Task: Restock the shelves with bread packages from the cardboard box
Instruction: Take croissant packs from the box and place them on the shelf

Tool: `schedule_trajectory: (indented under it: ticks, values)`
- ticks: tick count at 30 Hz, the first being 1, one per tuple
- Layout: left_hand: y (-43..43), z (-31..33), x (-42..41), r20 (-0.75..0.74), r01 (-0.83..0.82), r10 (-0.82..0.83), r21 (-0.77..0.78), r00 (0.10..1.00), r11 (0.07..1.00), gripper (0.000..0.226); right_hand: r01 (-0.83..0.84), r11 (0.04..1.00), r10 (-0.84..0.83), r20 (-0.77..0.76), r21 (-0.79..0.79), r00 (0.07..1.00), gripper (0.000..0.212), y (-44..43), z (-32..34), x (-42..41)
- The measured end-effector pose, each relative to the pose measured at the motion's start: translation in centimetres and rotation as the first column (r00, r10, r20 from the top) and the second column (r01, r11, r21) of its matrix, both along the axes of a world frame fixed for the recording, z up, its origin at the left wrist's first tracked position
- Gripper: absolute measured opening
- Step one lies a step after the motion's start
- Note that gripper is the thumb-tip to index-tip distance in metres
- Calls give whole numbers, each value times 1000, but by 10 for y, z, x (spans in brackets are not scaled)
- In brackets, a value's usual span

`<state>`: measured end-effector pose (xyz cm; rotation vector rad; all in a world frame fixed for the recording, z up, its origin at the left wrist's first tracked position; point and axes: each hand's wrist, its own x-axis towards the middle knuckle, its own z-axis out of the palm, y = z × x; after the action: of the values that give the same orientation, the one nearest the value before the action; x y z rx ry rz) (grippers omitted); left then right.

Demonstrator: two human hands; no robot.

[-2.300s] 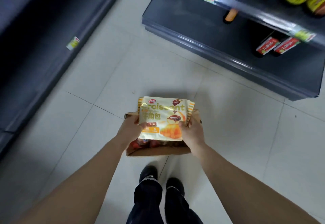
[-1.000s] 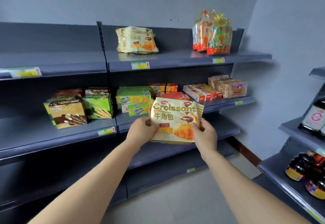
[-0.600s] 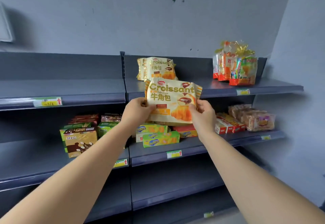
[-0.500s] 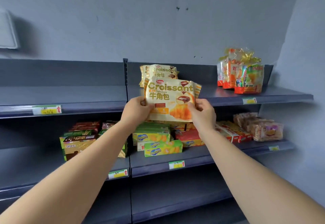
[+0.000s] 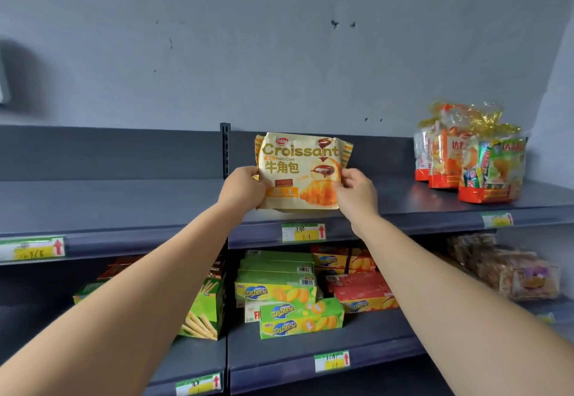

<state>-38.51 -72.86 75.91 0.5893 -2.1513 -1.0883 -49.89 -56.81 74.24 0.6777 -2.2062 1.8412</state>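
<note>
Hands [image 5: 240, 190] grip croissant package [image 5: 302, 168] between them.

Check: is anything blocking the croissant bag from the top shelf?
Nothing visible. The croissant bag is at the front edge of the top shelf; the spot behind it is hidden. Snack bags stand off to the right.

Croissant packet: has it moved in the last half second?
Yes. The croissant packet rose: its bottom edge now sits above the top shelf edge; earlier it hung below.
</note>
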Motion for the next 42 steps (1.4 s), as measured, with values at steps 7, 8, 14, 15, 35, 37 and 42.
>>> schedule_trajectory:
  ticks: [7,8,14,15,35,37,42]
  values:
    - [-36,-9,-54,44,0,-1,26,999,1000,19,27,997,-27,5,71,1000,33,-31,-7,-51]
    - [-39,-10,-59,58,-7,6,21,998,1000,22,25,997,-25,8,77,1000,33,-34,-10,-57]
    - [-49,-17,-73,98,-40,39,7,994,999,25,4,995,-5,11,102,1000,37,-48,-18,-81]
    - [-49,-18,-74,99,-41,40,6,994,999,22,3,994,-4,7,109,1000,37,-50,-18,-84]
    - [-27,-15,-59,248,-92,102,-52,963,994,55,10,968,-4,-24,251,1000,50,-41,-17,-80]
    - [-25,-15,-57,250,-97,112,-73,962,993,56,18,963,-10,-31,267,999,50,-39,-16,-78]
    - [-17,-14,-45,266,-106,136,-125,954,986,52,9,957,2,-38,290,999,48,-30,-16,-71]
